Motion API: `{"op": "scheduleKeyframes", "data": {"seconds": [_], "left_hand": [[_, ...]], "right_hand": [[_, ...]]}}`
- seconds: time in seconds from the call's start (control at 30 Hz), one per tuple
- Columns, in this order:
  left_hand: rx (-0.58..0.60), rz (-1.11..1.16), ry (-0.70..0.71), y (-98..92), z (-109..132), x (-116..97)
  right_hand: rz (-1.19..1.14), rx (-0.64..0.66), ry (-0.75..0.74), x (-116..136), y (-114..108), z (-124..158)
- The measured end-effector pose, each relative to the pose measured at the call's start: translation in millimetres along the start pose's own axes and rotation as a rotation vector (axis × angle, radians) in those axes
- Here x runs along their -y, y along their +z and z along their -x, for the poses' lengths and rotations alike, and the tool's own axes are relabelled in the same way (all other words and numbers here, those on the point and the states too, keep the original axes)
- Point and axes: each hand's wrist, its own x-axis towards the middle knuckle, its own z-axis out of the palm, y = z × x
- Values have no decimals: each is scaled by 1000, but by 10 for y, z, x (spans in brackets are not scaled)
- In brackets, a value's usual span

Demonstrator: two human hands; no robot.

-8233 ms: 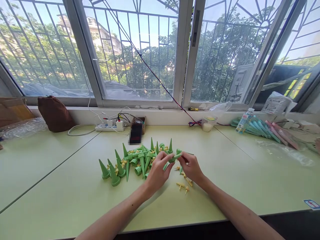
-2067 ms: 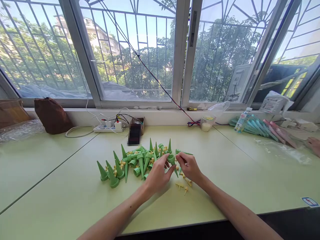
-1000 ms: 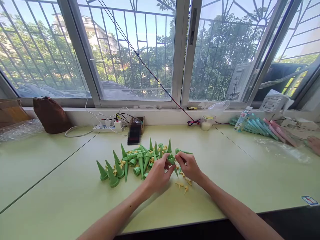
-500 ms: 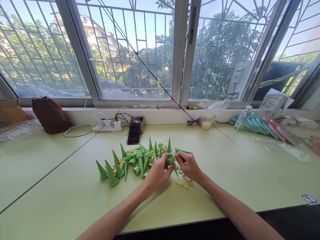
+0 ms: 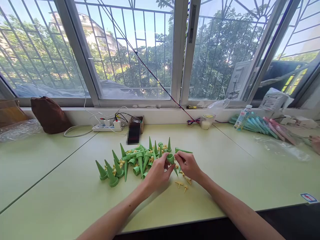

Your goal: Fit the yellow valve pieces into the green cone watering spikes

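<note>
Between the thumb and fingers of my left hand (image 5: pixel 158 173) is a green plastic spike (image 5: pixel 170 158), its round open end up and its point slanting down. My right hand (image 5: pixel 189 165) is pinched closed just right of that opening; whatever its fingertips hold is too small or hidden to make out. Left of and behind my hands lies a heap of green cone spikes (image 5: pixel 140 160), some standing on their wide ends, others on their sides, with small yellow pieces among them. A few loose yellow T-shaped pieces (image 5: pixel 179 184) lie below my right hand.
A power strip (image 5: pixel 106 126) and a small box (image 5: pixel 139 124) stand along the window wall, with a brown bag (image 5: pixel 50 115) farther left. To the right are a jar (image 5: pixel 206 122), a bottle (image 5: pixel 243 118) and teal packets (image 5: pixel 260 125). Another person's hand (image 5: pixel 315 144) shows at the right edge.
</note>
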Motion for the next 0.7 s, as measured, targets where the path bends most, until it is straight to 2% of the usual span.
{"op": "scheduleKeyframes", "data": {"seconds": [0.7], "left_hand": [[13,5,3,-19,-5,-8]], "right_hand": [[-3,29,0,35,-21,-13]]}}
